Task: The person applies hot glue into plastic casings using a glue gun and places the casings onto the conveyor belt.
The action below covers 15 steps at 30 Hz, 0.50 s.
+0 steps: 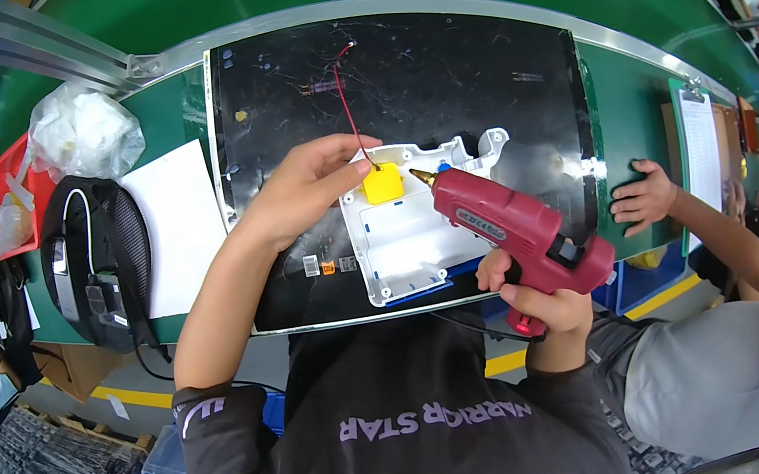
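A white plastic housing lies open side up on the black work mat. In its upper left corner sits a yellow block, with a thin red wire running from it away across the mat. My left hand closes on that corner of the housing, its thumb tip by the block and its index finger next to the wire. A dark red glue gun is gripped in my right hand. Its brass nozzle points at the housing, just right of the yellow block; whether it touches is unclear.
The black mat covers the green bench. On the left are white paper, a black mesh-covered device, a red bin and plastic bags. At right, a co-worker's hand rests near a clipboard.
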{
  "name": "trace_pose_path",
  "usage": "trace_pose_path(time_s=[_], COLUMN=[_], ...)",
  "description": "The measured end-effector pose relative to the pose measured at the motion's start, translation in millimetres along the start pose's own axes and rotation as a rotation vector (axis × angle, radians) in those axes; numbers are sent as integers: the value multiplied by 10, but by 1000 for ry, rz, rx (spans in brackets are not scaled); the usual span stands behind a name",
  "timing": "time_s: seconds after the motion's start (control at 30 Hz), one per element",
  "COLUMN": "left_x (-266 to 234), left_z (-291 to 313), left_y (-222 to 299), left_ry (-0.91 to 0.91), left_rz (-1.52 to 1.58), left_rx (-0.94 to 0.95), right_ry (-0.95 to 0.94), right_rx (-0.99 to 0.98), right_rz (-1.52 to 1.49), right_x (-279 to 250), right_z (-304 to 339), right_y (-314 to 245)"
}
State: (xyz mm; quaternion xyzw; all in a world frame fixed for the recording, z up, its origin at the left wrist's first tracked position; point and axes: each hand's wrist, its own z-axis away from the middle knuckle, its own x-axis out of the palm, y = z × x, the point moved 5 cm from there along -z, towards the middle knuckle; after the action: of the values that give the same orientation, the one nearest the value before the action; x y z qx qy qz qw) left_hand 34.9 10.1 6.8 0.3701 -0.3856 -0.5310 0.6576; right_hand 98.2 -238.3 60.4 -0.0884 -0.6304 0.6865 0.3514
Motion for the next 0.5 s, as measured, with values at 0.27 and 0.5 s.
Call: trace_pose_path(time_s=[0.27, 0.5], left_x=[61, 85], left_z=[115, 151], left_y=[-11, -103], left_ry=[102, 116], left_rz=[12, 85], left_rx=[34, 112], right_ry=[8, -16], right_rx=[7, 5], right_rz=[38, 69], right_x=[12, 27], right_z=[37, 55], right_y=[8, -5])
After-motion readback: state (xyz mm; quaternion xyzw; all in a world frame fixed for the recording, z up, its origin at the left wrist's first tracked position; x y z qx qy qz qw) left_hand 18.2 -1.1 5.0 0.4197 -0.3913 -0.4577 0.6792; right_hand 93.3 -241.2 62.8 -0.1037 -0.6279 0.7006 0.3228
